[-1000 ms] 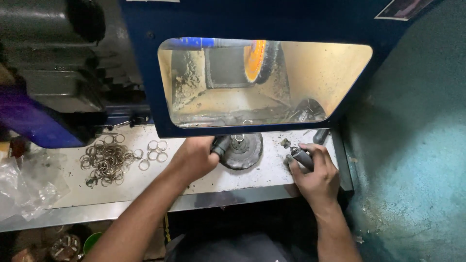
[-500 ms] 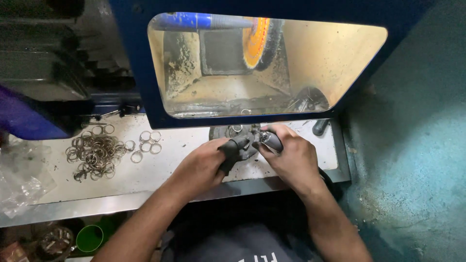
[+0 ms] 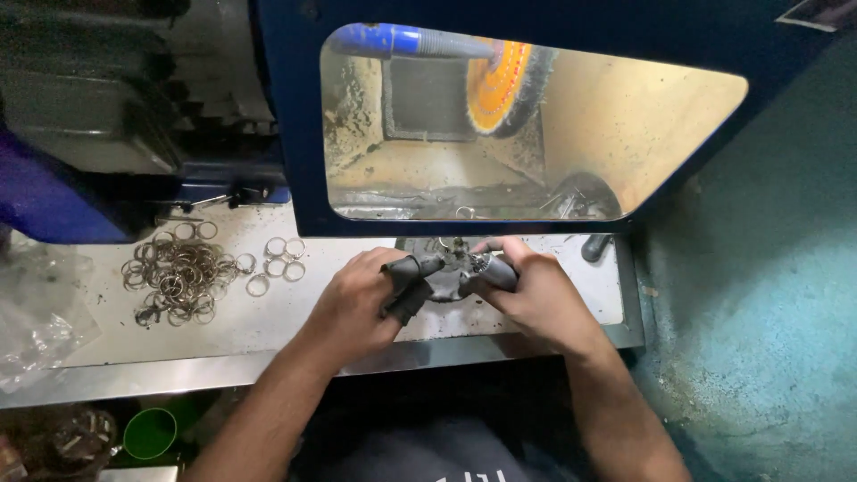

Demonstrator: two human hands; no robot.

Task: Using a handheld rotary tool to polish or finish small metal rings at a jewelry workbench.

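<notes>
Both hands (image 3: 357, 299) (image 3: 536, 290) have closed together above the round dish (image 3: 446, 284) holding rings.

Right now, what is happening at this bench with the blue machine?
A person works with both hands in front of the blue machine housing, where an orange round brush wheel sits behind the opening. The left hand and right hand meet over a dark round dish, dark rubber covers on some fingers, pinching a small metal piece; what it is I cannot tell. A pile of small silver metal rings lies to the left on the grey bench top.
</notes>
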